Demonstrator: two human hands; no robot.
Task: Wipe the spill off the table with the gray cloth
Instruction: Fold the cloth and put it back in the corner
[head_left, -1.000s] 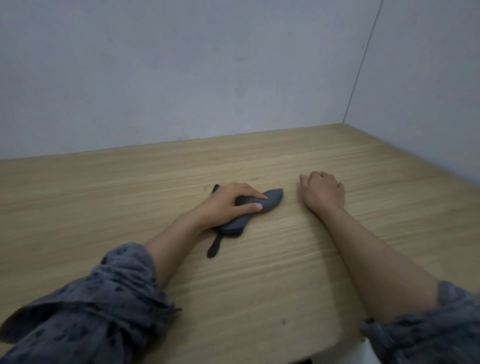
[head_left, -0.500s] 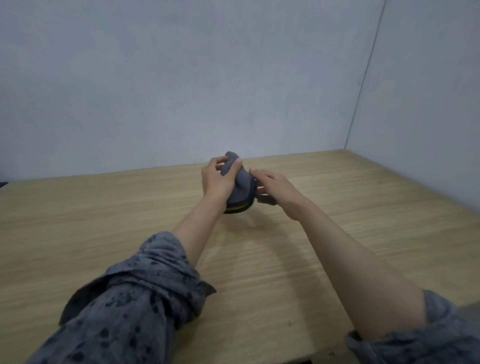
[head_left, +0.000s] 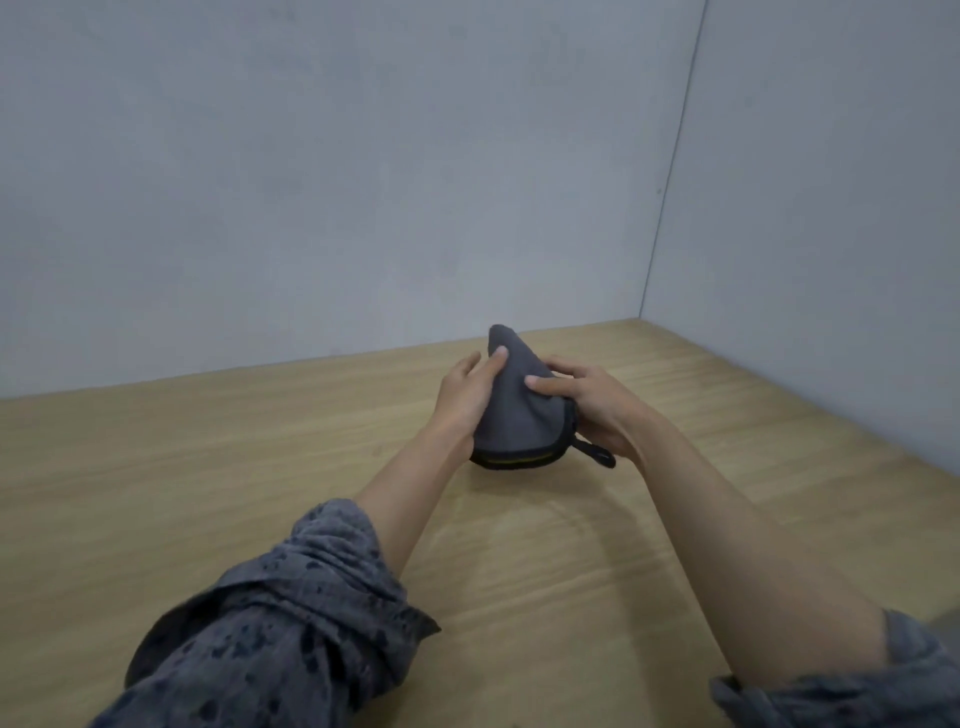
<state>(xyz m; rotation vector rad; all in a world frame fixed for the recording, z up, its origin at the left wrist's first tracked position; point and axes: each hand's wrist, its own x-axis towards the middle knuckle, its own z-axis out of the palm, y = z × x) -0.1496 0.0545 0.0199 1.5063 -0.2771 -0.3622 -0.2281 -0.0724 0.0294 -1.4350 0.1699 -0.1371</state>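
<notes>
The gray cloth (head_left: 519, 410) is folded into a cone-like bundle with a dark edge and a small hanging loop. It is lifted above the wooden table (head_left: 208, 467). My left hand (head_left: 465, 400) grips its left side, thumb near the tip. My right hand (head_left: 592, 405) holds the right side, thumb pressed on the front. A faint wet sheen (head_left: 550, 525) shows on the wood below the cloth, in front of my arms. I cannot make out any other spill.
Grey walls (head_left: 363, 182) close off the table at the back and on the right, meeting in a corner (head_left: 641, 312). My rolled-up patterned sleeves (head_left: 270, 613) fill the lower part of the view.
The cloth lay on the table under my left hand, with my right hand resting beside it. Now both hands hold it raised off the surface, and the view has tilted upward.
</notes>
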